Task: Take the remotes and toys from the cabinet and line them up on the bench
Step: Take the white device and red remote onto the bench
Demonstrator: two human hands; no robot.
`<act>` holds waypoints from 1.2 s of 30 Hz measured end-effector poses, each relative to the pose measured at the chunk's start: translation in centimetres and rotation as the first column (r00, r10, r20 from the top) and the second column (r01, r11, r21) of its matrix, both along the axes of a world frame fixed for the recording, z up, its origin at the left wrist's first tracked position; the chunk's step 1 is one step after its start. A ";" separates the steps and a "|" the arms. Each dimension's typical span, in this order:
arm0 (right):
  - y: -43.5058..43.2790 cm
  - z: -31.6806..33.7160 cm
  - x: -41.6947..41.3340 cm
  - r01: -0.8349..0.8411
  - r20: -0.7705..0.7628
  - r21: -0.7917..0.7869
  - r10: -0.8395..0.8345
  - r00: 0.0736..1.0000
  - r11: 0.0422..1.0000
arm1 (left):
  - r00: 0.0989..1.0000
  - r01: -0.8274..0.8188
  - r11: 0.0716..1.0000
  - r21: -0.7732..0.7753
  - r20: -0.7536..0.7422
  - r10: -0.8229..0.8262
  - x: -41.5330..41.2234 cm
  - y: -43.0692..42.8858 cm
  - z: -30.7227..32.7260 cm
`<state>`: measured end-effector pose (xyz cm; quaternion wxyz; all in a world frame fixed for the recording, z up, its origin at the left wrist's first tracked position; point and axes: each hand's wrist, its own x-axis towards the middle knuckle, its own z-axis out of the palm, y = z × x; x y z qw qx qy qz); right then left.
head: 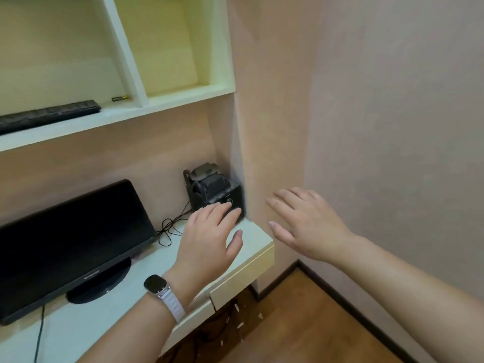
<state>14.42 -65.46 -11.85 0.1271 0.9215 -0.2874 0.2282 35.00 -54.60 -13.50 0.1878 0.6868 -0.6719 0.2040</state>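
My left hand [209,231], with a white-strapped watch on the wrist, is stretched over the pale desk top [251,239], fingers apart, fingertips in front of a black box [230,196] in the corner. Dark dusty objects [207,179] are piled on top of the box; I cannot tell what they are. My right hand [306,224] hovers open to the right of the box, beside the wall, holding nothing. A long black keyboard-like remote [49,116] lies on the white shelf [78,127] above, with a small battery [119,98] to its right.
A black monitor [73,239] on a round base stands on the desk at left, thin black cables [170,229] trailing behind it. A drawer front [241,279] sits under the desk edge. Wooden floor [301,323] and pink wall [392,127] lie to the right.
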 end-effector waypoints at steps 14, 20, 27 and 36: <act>-10.2 3.0 17.3 0.043 0.047 -0.038 -0.041 0.998 0.998 | 0.986 0.166 0.961 -0.222 0.015 -0.167 17.2 -12.7 3.2; -14.0 6.8 20.5 0.047 0.096 -0.099 -0.037 0.995 0.994 | 0.986 0.163 0.956 -0.246 0.021 -0.163 19.9 -15.4 6.8; -18.5 13.9 22.8 0.006 0.269 -0.194 0.047 0.962 0.981 | 0.995 0.099 0.930 -0.355 0.022 -0.097 20.5 -18.6 14.8; -25.2 25.3 24.2 -0.033 0.426 -0.440 0.240 0.872 0.898 | 0.995 0.076 0.844 -0.531 0.092 -0.032 19.4 -22.5 26.6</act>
